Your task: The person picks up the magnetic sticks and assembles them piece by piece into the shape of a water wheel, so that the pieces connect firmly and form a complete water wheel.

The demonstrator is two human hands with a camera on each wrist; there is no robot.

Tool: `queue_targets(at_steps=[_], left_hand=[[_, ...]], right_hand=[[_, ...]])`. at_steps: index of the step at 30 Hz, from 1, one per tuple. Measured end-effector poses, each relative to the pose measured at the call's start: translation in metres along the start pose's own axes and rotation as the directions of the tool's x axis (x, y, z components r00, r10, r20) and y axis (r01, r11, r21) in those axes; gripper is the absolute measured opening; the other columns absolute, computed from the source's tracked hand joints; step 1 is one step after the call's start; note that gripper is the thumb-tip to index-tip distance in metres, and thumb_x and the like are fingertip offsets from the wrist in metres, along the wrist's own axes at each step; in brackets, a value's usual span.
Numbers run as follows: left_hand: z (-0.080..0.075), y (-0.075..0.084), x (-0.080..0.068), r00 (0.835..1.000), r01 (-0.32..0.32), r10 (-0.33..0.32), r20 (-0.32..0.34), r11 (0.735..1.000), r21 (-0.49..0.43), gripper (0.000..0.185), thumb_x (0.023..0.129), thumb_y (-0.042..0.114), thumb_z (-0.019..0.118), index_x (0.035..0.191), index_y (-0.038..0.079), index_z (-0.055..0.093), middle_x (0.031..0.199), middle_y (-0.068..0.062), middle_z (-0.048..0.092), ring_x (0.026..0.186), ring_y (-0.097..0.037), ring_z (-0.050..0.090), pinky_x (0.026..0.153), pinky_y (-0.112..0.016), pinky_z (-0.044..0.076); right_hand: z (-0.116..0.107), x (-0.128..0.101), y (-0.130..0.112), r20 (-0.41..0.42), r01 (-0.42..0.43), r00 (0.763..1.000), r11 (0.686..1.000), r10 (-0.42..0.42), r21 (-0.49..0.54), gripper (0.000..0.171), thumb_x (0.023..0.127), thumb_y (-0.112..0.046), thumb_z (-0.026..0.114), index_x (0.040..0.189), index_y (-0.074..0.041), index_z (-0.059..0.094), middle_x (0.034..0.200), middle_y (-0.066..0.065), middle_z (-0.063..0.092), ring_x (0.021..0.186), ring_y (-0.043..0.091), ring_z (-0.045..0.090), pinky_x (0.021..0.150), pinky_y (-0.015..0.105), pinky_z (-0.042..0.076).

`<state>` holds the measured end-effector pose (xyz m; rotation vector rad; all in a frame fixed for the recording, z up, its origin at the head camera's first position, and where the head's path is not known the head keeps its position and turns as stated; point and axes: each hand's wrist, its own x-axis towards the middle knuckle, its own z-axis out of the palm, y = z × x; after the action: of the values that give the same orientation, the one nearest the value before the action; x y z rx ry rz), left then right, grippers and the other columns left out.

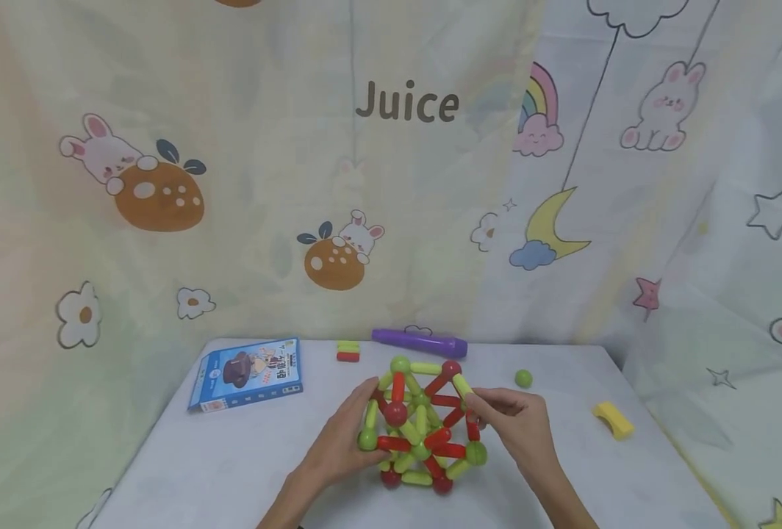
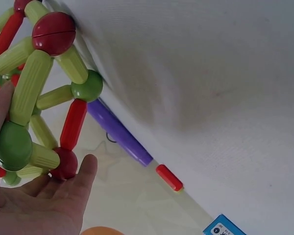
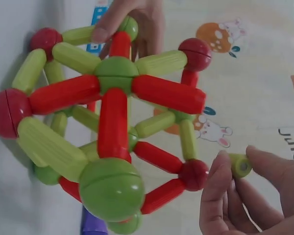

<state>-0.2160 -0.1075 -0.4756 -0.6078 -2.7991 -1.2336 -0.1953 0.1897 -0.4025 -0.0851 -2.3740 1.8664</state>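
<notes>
1. We see a ball-and-rod structure (image 1: 421, 426) of red and green sticks and balls standing on the white desk (image 1: 232, 463), near its front middle.
2. Our left hand (image 1: 348, 441) cups the structure's left side. In the left wrist view the fingers (image 2: 81, 181) lie fairly straight under it, touching a dark red ball (image 2: 64, 164), with the palm against a green ball (image 2: 13, 145).
3. Our right hand (image 1: 519, 422) is at the structure's upper right. In the right wrist view its fingers (image 3: 219, 191) and thumb pinch the end of a yellow-green rod (image 3: 240, 165), just beside a red ball (image 3: 194, 174) of the structure.
4. From the head view this rod (image 1: 462, 386) seems to run up toward a dark red ball (image 1: 451, 369) at the top, though we cannot tell whether it is joined there.
5. Behind the structure, at the back edge of the desk, lie a purple pen-like tube (image 1: 420, 342) and a small stack of green and red rods (image 1: 348, 351).
6. A blue box (image 1: 247, 373) lies flat at the back left.
7. A loose green ball (image 1: 523, 378) sits to the right of the structure, and a curved yellow piece (image 1: 612, 419) lies further right, well apart.
8. A curtain printed with rabbits and the word "Juice" (image 1: 407, 103) hangs behind the desk.
</notes>
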Motion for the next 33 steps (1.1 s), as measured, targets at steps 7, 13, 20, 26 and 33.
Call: queue_targets(at_steps=[7,13,20,26,33], left_hand=[[-0.001,-0.001,0.001,1.0,0.018,-0.018,0.001,1.0,0.015,0.113,0.083,0.029,0.096,0.171,0.016,0.027,0.176,-0.003,0.032,0.161,-0.03,0.033,0.123,-0.056,0.038],[-0.002,0.0,0.001,1.0,0.013,-0.013,0.0,1.0,0.01,0.112,0.083,0.029,0.096,0.171,0.013,0.028,0.176,-0.005,0.032,0.161,-0.032,0.033,0.123,-0.057,0.038],[0.0,0.001,0.0,1.0,0.018,-0.019,0.003,1.0,0.014,0.113,0.082,0.028,0.097,0.171,0.016,0.027,0.176,-0.005,0.031,0.16,-0.034,0.033,0.123,-0.059,0.037],[0.001,0.001,0.0,1.0,0.019,-0.019,0.004,1.0,0.007,0.112,0.083,0.027,0.096,0.171,0.014,0.028,0.176,-0.006,0.032,0.16,-0.034,0.033,0.122,-0.059,0.038],[0.0,0.004,-0.001,1.0,0.019,-0.019,0.008,1.0,0.002,0.111,0.084,0.027,0.096,0.17,0.013,0.028,0.175,-0.007,0.032,0.16,-0.034,0.033,0.123,-0.059,0.037]], right_hand=[[0.013,0.008,0.013,-0.079,0.052,0.995,0.998,-0.054,-0.032,0.029,0.092,-0.026,0.089,0.108,-0.003,0.085,0.082,0.009,0.081,0.073,0.022,0.077,0.074,0.025,0.063],[0.016,0.01,0.022,-0.107,0.136,0.984,0.99,-0.14,-0.04,0.025,0.09,-0.021,0.09,0.106,-0.003,0.085,0.082,0.007,0.081,0.071,0.023,0.078,0.073,0.025,0.064],[0.017,0.004,0.024,-0.081,0.202,0.976,0.979,-0.204,-0.03,0.031,0.085,-0.015,0.094,0.112,-0.003,0.084,0.097,0.01,0.083,0.079,0.012,0.079,0.076,0.023,0.063],[0.018,0.002,0.028,-0.058,0.255,0.965,0.967,-0.255,0.002,0.031,0.084,-0.008,0.092,0.113,-0.001,0.083,0.095,0.01,0.083,0.082,0.009,0.078,0.076,0.022,0.063],[0.018,0.003,0.032,-0.038,0.257,0.966,0.966,-0.256,0.036,0.029,0.083,0.0,0.09,0.111,0.0,0.083,0.094,0.012,0.082,0.08,0.012,0.079,0.076,0.025,0.064]])
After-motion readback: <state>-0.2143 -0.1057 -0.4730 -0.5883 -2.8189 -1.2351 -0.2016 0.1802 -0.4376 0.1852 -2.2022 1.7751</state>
